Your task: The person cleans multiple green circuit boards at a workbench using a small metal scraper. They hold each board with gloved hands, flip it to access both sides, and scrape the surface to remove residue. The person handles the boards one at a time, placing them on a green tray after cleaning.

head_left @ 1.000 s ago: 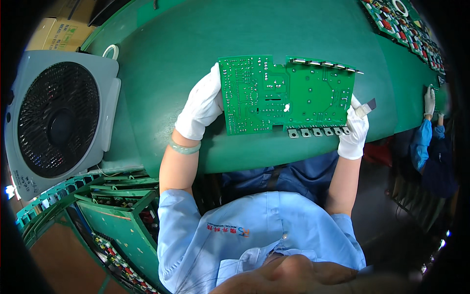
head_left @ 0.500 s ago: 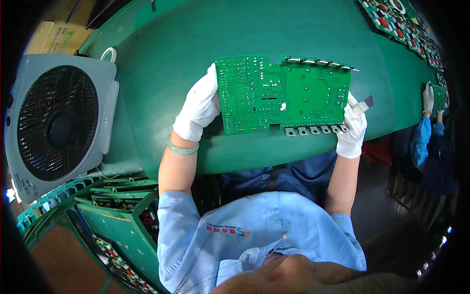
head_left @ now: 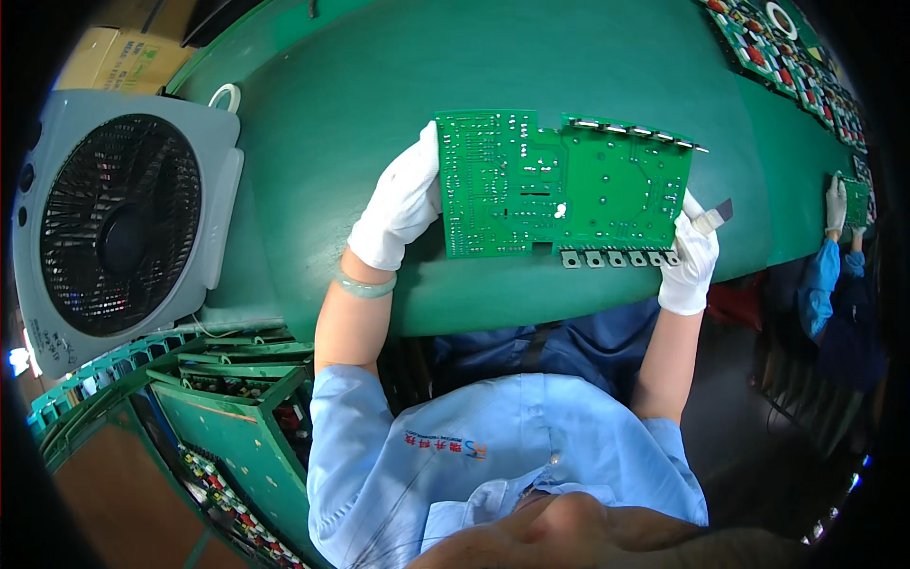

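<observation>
Flanking the circuit board (head_left: pixel 578 185), left hand (head_left: pixel 398 207) and right hand (head_left: pixel 691 267) grip it.

This looks like an electronics workshop. Rows of circuit boards (head_left: pixel 758 59) crowded with small parts lie along a long green table (head_left: pixel 322 142), and more boards (head_left: pixel 224 495) are by a green rack (head_left: pixel 213 427). The person, in a blue work shirt (head_left: pixel 493 408) and white gloves (head_left: pixel 398 209), holds a green board (head_left: pixel 607 204); a nearby co-worker (head_left: pixel 817 289) handles another (head_left: pixel 856 202).
</observation>
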A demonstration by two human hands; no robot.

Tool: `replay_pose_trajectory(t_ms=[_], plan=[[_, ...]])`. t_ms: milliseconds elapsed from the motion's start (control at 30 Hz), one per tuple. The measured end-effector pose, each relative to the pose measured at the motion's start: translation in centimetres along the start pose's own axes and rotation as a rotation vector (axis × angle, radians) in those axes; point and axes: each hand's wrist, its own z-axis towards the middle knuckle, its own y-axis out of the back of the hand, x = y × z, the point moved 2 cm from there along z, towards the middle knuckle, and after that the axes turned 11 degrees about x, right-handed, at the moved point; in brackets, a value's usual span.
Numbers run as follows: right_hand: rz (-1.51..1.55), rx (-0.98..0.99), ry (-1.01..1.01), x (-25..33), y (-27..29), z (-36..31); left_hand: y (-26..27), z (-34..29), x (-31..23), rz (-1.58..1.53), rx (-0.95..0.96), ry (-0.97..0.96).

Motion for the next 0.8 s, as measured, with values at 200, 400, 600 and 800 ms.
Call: replay_pose_trajectory(t_ms=[200,400,600,800], plan=[[-0.162,-0.059,0.014,-0.5,-0.1,0.1,0.5,-0.3,-0.2,0.129,-0.013,0.063],[-0.181,-0.047,-0.003,-0.7,0.7,0.0,0.3,-0.4,-0.6,0.211,-0.069,0.171],[-0.150,-0.077,0.004,-0.3,-1.3,0.5,-2.3,0.4,-0.6,0.156,-0.149,-0.006],[-0.399,-0.073,-0.180,0.5,-3.6,0.8,-2.6,1.1,-0.6,0.094,-0.198,0.003]])
